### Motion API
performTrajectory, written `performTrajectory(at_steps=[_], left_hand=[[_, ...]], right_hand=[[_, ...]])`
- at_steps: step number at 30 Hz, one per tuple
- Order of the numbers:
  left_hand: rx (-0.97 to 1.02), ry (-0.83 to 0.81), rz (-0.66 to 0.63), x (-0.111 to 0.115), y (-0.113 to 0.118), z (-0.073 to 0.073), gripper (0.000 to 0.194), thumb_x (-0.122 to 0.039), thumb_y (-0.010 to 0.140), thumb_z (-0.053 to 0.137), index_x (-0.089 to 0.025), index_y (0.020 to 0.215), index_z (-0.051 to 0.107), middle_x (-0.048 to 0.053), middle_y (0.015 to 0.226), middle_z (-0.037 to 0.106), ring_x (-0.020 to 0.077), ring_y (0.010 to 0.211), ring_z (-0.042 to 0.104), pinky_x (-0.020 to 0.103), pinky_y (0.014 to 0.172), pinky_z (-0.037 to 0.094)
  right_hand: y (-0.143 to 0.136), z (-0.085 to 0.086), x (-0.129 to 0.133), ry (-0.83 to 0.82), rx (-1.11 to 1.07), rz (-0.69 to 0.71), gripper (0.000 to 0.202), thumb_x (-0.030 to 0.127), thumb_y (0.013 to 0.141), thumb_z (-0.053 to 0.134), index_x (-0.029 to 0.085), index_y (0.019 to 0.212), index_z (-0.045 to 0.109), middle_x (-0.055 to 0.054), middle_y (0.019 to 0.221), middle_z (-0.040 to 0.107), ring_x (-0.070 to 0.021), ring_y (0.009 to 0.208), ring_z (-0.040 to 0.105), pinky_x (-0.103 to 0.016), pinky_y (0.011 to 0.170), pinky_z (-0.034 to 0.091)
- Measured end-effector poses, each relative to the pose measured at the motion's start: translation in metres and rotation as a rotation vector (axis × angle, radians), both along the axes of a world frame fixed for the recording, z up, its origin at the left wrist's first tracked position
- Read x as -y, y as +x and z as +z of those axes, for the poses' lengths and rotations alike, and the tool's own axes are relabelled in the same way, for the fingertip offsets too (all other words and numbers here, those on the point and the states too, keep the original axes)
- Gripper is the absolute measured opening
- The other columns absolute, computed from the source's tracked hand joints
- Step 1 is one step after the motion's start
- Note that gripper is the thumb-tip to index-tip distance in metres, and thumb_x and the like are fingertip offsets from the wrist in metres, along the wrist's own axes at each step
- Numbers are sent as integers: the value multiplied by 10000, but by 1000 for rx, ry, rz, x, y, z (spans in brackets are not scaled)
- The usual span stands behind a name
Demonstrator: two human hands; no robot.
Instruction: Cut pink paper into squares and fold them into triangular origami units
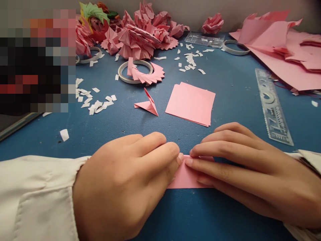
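Observation:
A folded strip of pink paper (188,175) lies flat on the blue table in front of me. My left hand (125,170) is closed, its fingers curled down onto the paper's left part and covering it. From the right, my right hand (240,167) rests on the same paper with fingers stretched out and slightly apart, fingertips touching its top edge and surface. Just beyond my hands lies a small stack of square pink paper (190,104). To the left of that stack is a small folded pink piece (147,105) with a raised flap.
Behind is a tape roll (122,72) with a partial ring of folded pink pieces (150,75) leaning on it. White paper scraps (96,105) are scattered about. A clear stencil ruler (273,107) and large pink sheets (276,50) lie right; pink paper flowers (140,36) pile up behind.

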State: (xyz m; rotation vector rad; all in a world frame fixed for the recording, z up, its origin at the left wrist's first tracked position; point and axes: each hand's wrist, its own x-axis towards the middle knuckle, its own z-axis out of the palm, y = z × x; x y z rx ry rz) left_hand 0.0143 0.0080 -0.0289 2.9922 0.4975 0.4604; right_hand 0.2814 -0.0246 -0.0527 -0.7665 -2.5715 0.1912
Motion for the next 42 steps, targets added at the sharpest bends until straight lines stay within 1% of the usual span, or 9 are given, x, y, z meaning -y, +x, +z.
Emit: performTrajectory(at_steps=[3,10,13,19,25,30,34,39,42], left_hand=[[-7,0,-29,-2,-3,1,214,-59,1079,414,-162,1035,596,60,1098,704,222,987,649,370,849,525],[-14,22,-18,1,-4,-3,243,-79,1096,381,-164,1037,601,59,1086,702,227,979,640,386,838,520],[2,14,-16,0,-1,-2,259,-55,1078,404,-156,998,628,66,1069,720,223,923,652,386,769,525],[121,6,1,-2,6,1,323,17,995,466,-152,811,669,43,830,713,188,646,606,375,607,506],[290,18,101,5,9,-8,337,-31,1031,494,-194,764,620,-17,736,597,146,579,502,348,556,457],[282,-20,145,9,8,-6,349,-10,996,517,-199,714,595,-15,712,569,157,565,462,378,544,429],[259,68,130,11,2,-5,344,-75,1029,542,-198,724,643,-2,746,607,165,557,445,394,523,415],[258,120,164,13,0,-10,289,-51,985,611,-188,731,624,-1,786,601,172,635,518,409,594,435],[269,164,153,11,4,-9,324,-59,994,614,-191,699,604,-3,755,593,175,654,538,408,601,448]], right_hand=[[-1,-1,0,12,-2,-5,246,100,1059,570,123,1298,628,-76,1174,748,-155,1059,660,-349,932,538],[-3,1,2,43,10,-17,233,118,1075,550,110,1299,610,-76,1145,761,-158,1046,671,-360,922,553],[-2,1,1,63,22,-21,233,110,1071,548,108,1295,613,-77,1154,761,-163,1065,672,-363,930,549],[-2,1,1,71,33,-27,217,132,1077,544,125,1282,615,-79,1147,761,-176,1045,682,-382,913,556],[-1,1,1,67,41,-32,201,133,1075,552,127,1265,618,-81,1147,742,-179,1047,659,-387,903,534],[-2,1,1,133,48,-65,132,170,1046,634,129,1171,633,-57,1044,738,-181,957,661,-407,867,546],[-3,1,2,210,-6,-73,82,108,992,707,140,1002,632,-24,900,707,-162,904,630,-369,862,519],[-4,0,3,240,11,-138,307,239,1045,652,212,748,578,-12,747,676,-173,746,618,-407,770,517],[-4,-1,2,254,-19,-109,285,297,1039,662,206,781,578,-32,762,676,-191,764,624,-411,751,529]])
